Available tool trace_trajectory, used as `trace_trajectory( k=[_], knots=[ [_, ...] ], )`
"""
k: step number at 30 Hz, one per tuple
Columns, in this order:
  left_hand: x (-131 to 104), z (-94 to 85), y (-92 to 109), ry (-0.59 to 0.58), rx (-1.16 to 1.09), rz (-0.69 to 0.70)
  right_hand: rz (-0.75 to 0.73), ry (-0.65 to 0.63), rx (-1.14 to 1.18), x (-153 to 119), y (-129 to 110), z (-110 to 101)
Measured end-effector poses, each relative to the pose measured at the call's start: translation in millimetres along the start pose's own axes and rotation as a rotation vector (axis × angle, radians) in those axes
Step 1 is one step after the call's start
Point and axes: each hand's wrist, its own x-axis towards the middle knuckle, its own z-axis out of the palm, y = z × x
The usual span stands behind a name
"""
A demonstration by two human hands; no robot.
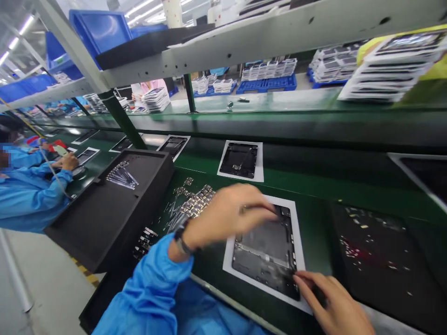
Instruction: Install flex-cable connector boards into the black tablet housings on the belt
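A black tablet housing point(260, 258) lies on a white sheet point(228, 260) in front of me, its inner side facing up, with a strip across it and small parts along its edges. My left hand point(230, 211), wearing a dark wristband, hovers over the far part of the housing. Its thumb and forefinger come together in a pinch; motion blur hides whatever is between them. At the near right corner, the thumb and forefinger of my right hand point(331, 298) close on the housing's edge. Small circuit parts point(199, 200) with silvery strips are heaped left of it.
A black foam tray point(104, 204) with flat cables stands at left. To the right, a dark mat point(387, 265) carries tiny scattered pieces. Another housing point(240, 160) lies farther back on the green belt. A shelf beam point(216, 53) crosses above. A co-worker in blue sleeves point(35, 186) sits at left.
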Motion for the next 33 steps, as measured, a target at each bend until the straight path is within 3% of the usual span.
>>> trace_trajectory(
  k=[3,5,9,13,21,28,33],
  knots=[
    [18,-48.0,-57,0.152,0.198,-0.214,-0.034,-0.066,-0.053,6,10,8],
    [26,-66.8,-99,0.217,0.317,-0.351,-0.057,-0.095,-0.085,7,8,7],
    [33,-71.0,-163,0.262,0.463,-0.485,-0.029,-0.133,-0.144,5,-1,2],
    [35,-69.1,-192,0.278,0.527,-0.47,0.029,-0.154,-0.204,1,-5,3],
    [39,-80.2,-210,0.298,0.577,-0.442,0.094,-0.032,-0.209,19,-4,26],
    [31,-83.4,-189,0.138,0.751,-0.472,0.064,0.018,-0.069,27,0,36],
    [27,-91.9,-168,0.127,0.835,-0.502,0.097,0.025,0.073,15,-3,37]
  ],
)
